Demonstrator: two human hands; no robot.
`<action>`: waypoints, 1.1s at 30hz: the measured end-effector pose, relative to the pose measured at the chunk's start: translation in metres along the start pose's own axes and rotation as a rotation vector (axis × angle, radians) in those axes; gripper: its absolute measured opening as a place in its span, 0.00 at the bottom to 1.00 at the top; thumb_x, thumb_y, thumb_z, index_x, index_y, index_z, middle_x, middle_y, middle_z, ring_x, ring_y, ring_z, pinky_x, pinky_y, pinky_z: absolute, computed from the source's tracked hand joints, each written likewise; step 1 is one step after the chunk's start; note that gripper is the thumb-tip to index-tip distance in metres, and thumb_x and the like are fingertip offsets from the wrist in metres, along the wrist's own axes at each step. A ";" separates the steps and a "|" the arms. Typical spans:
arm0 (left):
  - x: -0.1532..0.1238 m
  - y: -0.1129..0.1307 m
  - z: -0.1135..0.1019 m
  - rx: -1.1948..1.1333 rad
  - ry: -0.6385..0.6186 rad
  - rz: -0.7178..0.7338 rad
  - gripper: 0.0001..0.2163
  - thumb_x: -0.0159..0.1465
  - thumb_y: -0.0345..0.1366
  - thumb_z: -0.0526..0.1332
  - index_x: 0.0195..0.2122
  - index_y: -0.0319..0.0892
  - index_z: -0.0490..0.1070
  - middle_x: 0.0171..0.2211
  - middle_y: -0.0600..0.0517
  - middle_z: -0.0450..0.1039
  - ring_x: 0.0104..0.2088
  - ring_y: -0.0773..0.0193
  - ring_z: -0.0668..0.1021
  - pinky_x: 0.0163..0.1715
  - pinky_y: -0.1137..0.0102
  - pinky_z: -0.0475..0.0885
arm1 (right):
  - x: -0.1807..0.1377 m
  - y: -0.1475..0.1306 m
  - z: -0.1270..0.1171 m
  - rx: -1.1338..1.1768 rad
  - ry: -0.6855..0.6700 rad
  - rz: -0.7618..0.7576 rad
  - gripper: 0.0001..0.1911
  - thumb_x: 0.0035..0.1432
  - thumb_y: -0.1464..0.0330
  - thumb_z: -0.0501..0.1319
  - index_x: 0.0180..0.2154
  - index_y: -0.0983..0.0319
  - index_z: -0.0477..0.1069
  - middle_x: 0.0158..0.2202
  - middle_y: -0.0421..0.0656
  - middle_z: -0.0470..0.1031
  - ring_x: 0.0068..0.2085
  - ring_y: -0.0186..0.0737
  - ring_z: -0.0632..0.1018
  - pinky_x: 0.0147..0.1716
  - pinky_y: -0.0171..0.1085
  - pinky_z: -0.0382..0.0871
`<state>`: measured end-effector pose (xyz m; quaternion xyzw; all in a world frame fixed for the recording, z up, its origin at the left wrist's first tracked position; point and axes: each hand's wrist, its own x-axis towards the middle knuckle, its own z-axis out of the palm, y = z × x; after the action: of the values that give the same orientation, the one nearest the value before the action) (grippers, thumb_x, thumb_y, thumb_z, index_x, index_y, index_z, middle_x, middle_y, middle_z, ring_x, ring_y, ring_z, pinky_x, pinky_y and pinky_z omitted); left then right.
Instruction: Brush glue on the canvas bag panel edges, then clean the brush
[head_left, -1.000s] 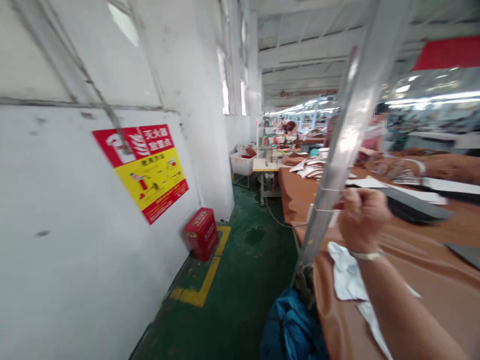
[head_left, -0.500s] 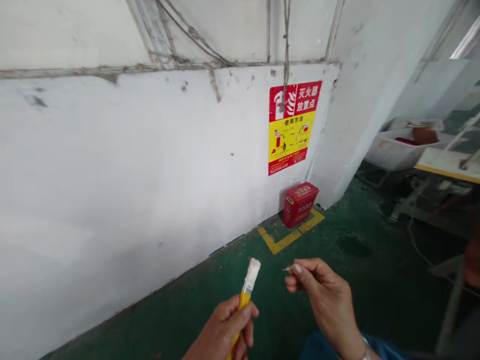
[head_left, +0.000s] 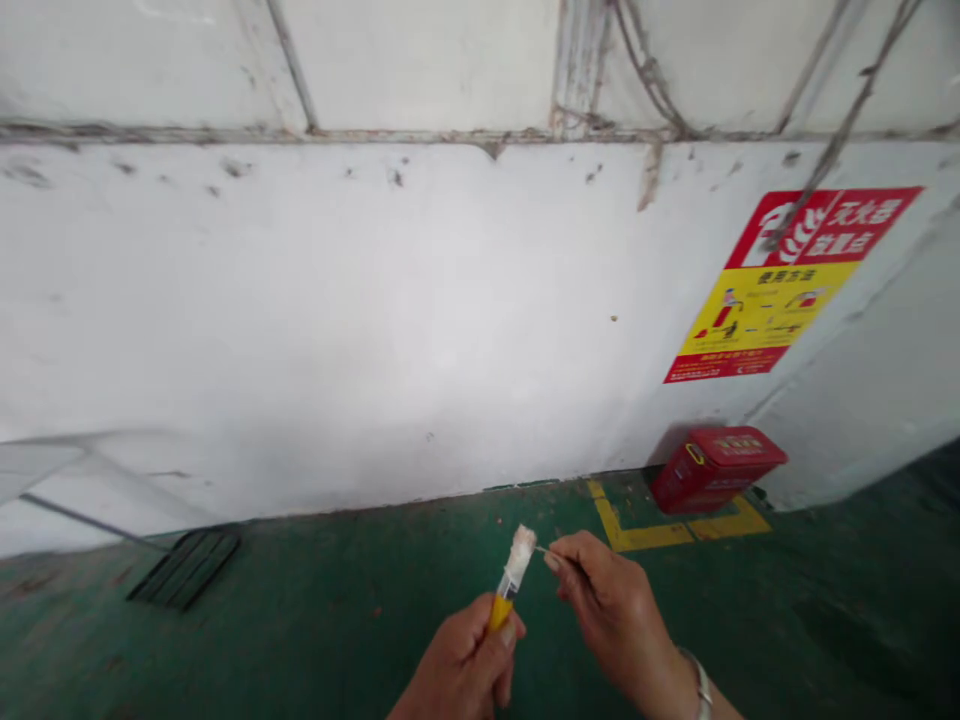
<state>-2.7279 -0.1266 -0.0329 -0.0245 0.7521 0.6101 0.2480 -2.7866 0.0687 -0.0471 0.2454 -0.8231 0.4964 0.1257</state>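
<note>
My left hand [head_left: 461, 670] is closed round the yellow handle of a small brush [head_left: 512, 572], whose whitish bristle tip points up and to the right. My right hand [head_left: 607, 615], with a bracelet at the wrist, pinches something thin and pale right at the bristles; I cannot make out what it is. Both hands hover low in the view above the green floor [head_left: 315, 610].
A white wall [head_left: 375, 300] fills most of the view. On it at the right hangs a red and yellow fire sign [head_left: 780, 290], with a red box [head_left: 712, 468] below inside yellow floor lines. A dark floor grate [head_left: 184, 565] lies at the left.
The view has swung left, away from the brown work table to the wall. My right hand has closed in on the brush tip from a gap beside it.
</note>
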 end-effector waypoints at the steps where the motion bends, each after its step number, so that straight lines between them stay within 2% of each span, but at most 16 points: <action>1: -0.008 -0.004 -0.014 0.037 0.061 0.007 0.21 0.66 0.56 0.48 0.40 0.42 0.64 0.21 0.59 0.63 0.17 0.73 0.61 0.19 0.75 0.55 | 0.007 -0.008 0.012 -0.060 -0.045 -0.046 0.07 0.68 0.69 0.51 0.39 0.58 0.67 0.28 0.40 0.70 0.27 0.36 0.73 0.27 0.34 0.65; 4: -0.032 -0.020 -0.058 0.186 0.173 0.046 0.21 0.67 0.56 0.46 0.36 0.42 0.63 0.23 0.56 0.64 0.21 0.70 0.65 0.23 0.74 0.59 | 0.024 -0.035 0.050 -0.211 -0.126 -0.179 0.09 0.69 0.71 0.48 0.41 0.59 0.65 0.30 0.42 0.70 0.29 0.38 0.74 0.30 0.36 0.65; 7: -0.056 -0.038 -0.098 0.313 0.258 0.079 0.21 0.67 0.55 0.44 0.34 0.42 0.62 0.24 0.55 0.64 0.25 0.68 0.66 0.26 0.73 0.60 | 0.039 -0.063 0.092 -0.293 -0.177 -0.263 0.09 0.69 0.72 0.46 0.38 0.59 0.63 0.29 0.42 0.69 0.27 0.38 0.73 0.28 0.36 0.62; 11: -0.090 -0.062 -0.134 0.318 0.373 0.080 0.21 0.68 0.54 0.42 0.33 0.42 0.62 0.25 0.56 0.61 0.26 0.68 0.64 0.27 0.72 0.59 | 0.062 -0.083 0.148 -0.355 -0.258 -0.396 0.11 0.68 0.74 0.47 0.34 0.59 0.62 0.28 0.41 0.69 0.27 0.39 0.71 0.28 0.37 0.59; 13: -0.106 -0.071 -0.149 0.265 0.448 0.066 0.22 0.68 0.55 0.41 0.34 0.42 0.62 0.24 0.57 0.59 0.25 0.68 0.63 0.26 0.72 0.58 | 0.079 -0.082 0.174 -0.382 -0.233 -0.392 0.11 0.67 0.73 0.47 0.32 0.59 0.62 0.27 0.41 0.69 0.26 0.40 0.71 0.27 0.37 0.57; 16: -0.127 -0.082 -0.173 0.210 0.512 0.052 0.22 0.68 0.56 0.42 0.33 0.43 0.62 0.22 0.57 0.57 0.24 0.68 0.62 0.24 0.73 0.57 | 0.100 -0.087 0.202 -0.383 -0.135 -0.310 0.11 0.68 0.70 0.49 0.31 0.59 0.61 0.23 0.40 0.66 0.23 0.39 0.70 0.24 0.37 0.54; 17: -0.134 -0.084 -0.181 0.210 0.528 0.042 0.21 0.68 0.55 0.42 0.32 0.43 0.61 0.23 0.57 0.58 0.24 0.68 0.62 0.24 0.73 0.57 | 0.103 -0.093 0.209 -0.347 -0.136 -0.300 0.11 0.68 0.69 0.49 0.31 0.59 0.61 0.23 0.39 0.66 0.23 0.38 0.70 0.24 0.37 0.55; 19: -0.146 -0.088 -0.196 0.217 0.574 0.014 0.20 0.68 0.53 0.43 0.32 0.43 0.61 0.24 0.56 0.59 0.24 0.68 0.63 0.25 0.73 0.58 | 0.104 -0.113 0.222 -0.217 -0.228 -0.310 0.10 0.69 0.67 0.50 0.33 0.59 0.62 0.23 0.37 0.66 0.23 0.35 0.70 0.25 0.35 0.56; 22: -0.160 -0.092 -0.210 0.229 0.662 -0.006 0.18 0.70 0.48 0.42 0.32 0.44 0.62 0.26 0.54 0.62 0.27 0.67 0.66 0.28 0.73 0.60 | 0.099 -0.145 0.245 -0.072 -0.419 -0.367 0.10 0.69 0.66 0.50 0.33 0.59 0.63 0.24 0.36 0.66 0.23 0.33 0.70 0.25 0.34 0.56; 24: -0.165 -0.095 -0.215 0.239 0.722 -0.031 0.16 0.70 0.46 0.43 0.32 0.44 0.62 0.27 0.55 0.62 0.27 0.66 0.66 0.29 0.72 0.60 | 0.102 -0.154 0.263 -0.104 -0.476 -0.431 0.11 0.68 0.68 0.49 0.32 0.59 0.63 0.25 0.37 0.67 0.23 0.34 0.70 0.25 0.35 0.55; 27: -0.166 -0.097 -0.216 0.229 0.767 -0.100 0.16 0.70 0.47 0.44 0.32 0.44 0.61 0.26 0.55 0.61 0.27 0.67 0.66 0.29 0.72 0.59 | 0.124 -0.146 0.287 -0.182 -0.452 -0.497 0.11 0.67 0.69 0.49 0.31 0.59 0.63 0.25 0.38 0.68 0.23 0.35 0.70 0.24 0.36 0.54; 30: -0.165 -0.096 -0.215 0.195 0.791 -0.125 0.17 0.70 0.48 0.43 0.32 0.44 0.60 0.26 0.56 0.60 0.27 0.67 0.65 0.29 0.72 0.58 | 0.151 -0.132 0.295 -0.179 -0.389 -0.493 0.12 0.67 0.68 0.49 0.30 0.59 0.63 0.24 0.39 0.68 0.23 0.36 0.70 0.24 0.36 0.53; 31: -0.164 -0.094 -0.215 0.185 0.806 -0.133 0.18 0.70 0.49 0.42 0.32 0.44 0.60 0.26 0.56 0.60 0.27 0.68 0.65 0.29 0.72 0.58 | 0.156 -0.130 0.294 -0.154 -0.396 -0.492 0.12 0.67 0.68 0.49 0.30 0.59 0.63 0.23 0.38 0.67 0.23 0.36 0.70 0.24 0.35 0.54; 33: -0.160 -0.091 -0.214 0.168 0.846 -0.155 0.18 0.70 0.49 0.42 0.32 0.44 0.60 0.26 0.57 0.58 0.26 0.68 0.64 0.28 0.72 0.58 | 0.162 -0.131 0.289 -0.052 -0.493 -0.511 0.12 0.68 0.67 0.49 0.31 0.59 0.63 0.23 0.37 0.67 0.24 0.35 0.71 0.26 0.34 0.56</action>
<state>-2.6310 -0.3914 -0.0222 -0.3081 0.8306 0.4625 -0.0358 -2.8440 -0.2812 -0.0128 0.5526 -0.7530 0.3538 0.0499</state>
